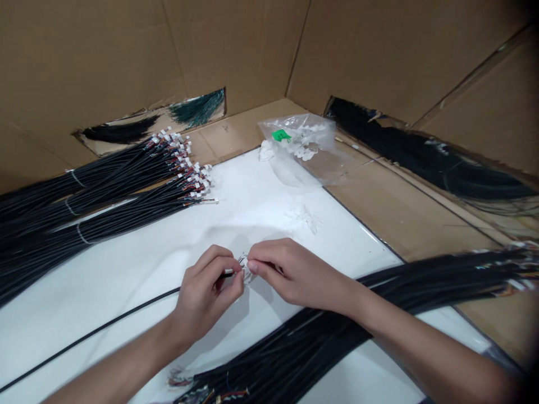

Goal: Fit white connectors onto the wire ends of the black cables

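A single black cable [101, 327] runs from the lower left up to my left hand [210, 292], whose thumb and fingers are pinched round its end. Thin loose wires show just past those fingertips. Close beside it, touching or nearly so, my right hand [286, 269] pinches a small white connector [247, 271] at the wire ends. Fingertips hide much of the connector, so I cannot tell how many wires sit in it. A small scatter of white connectors [309, 219] lies on the white board [248, 196] beyond my hands.
Tied bundles of black cables [96, 185] with white connectors lie at the left. Another bundle [328, 342] crosses the board at the lower right, under my right forearm. A clear plastic bag [307, 146] with white parts lies at the back. Cardboard walls [236, 50] stand behind.
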A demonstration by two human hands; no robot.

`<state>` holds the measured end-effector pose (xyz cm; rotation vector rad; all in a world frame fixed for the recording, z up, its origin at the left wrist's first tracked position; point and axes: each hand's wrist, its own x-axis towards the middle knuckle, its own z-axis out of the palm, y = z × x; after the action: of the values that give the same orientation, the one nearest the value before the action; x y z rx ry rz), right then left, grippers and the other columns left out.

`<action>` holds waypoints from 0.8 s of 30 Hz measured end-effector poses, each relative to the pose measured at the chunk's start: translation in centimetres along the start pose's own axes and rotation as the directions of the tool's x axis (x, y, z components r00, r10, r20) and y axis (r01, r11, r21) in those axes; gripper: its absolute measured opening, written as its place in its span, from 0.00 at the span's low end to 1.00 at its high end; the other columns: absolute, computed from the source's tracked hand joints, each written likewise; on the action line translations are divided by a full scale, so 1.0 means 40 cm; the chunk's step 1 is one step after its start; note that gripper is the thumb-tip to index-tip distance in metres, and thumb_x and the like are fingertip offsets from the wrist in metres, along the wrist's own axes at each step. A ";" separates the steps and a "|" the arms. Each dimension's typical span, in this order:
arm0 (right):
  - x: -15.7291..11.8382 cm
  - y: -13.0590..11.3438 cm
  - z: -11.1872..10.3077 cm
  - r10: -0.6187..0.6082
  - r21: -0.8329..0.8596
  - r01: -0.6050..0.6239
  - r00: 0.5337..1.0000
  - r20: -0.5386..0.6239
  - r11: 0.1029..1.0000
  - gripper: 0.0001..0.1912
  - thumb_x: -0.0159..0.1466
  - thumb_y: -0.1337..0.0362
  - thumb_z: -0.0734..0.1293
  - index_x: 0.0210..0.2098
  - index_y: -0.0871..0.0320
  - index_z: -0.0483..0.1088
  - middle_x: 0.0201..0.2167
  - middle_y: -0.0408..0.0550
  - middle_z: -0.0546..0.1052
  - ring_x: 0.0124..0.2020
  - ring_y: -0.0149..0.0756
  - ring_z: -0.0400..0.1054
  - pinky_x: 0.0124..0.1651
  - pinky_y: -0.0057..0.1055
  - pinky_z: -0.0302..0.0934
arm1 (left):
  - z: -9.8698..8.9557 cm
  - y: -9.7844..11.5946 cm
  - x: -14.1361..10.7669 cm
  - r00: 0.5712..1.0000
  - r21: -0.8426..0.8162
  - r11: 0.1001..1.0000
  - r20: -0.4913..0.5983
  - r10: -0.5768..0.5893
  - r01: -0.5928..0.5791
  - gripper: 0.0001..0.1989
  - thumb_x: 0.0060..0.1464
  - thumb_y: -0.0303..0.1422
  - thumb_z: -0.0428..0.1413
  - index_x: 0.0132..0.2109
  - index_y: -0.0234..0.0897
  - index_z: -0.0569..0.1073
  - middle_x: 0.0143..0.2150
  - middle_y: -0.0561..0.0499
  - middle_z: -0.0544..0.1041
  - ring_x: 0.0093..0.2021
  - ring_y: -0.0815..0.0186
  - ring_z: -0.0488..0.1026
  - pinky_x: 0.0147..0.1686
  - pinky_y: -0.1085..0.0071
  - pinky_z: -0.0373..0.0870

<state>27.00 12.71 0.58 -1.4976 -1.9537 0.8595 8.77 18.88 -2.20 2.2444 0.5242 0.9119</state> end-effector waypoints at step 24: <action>0.003 -0.001 -0.005 0.197 0.258 -0.201 0.979 0.041 0.945 0.17 0.68 0.62 0.57 0.23 0.59 0.62 0.20 0.39 0.61 0.25 0.27 0.56 0.30 0.26 0.49 | 0.001 0.006 0.005 0.996 0.006 0.999 -0.083 -0.037 0.038 0.05 0.50 0.21 0.57 0.34 0.33 0.70 0.32 0.51 0.68 0.25 0.75 0.63 0.21 0.78 0.62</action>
<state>27.08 12.84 0.75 -1.5490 -1.6411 1.1687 8.95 18.82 -1.97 2.2031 0.6061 0.9893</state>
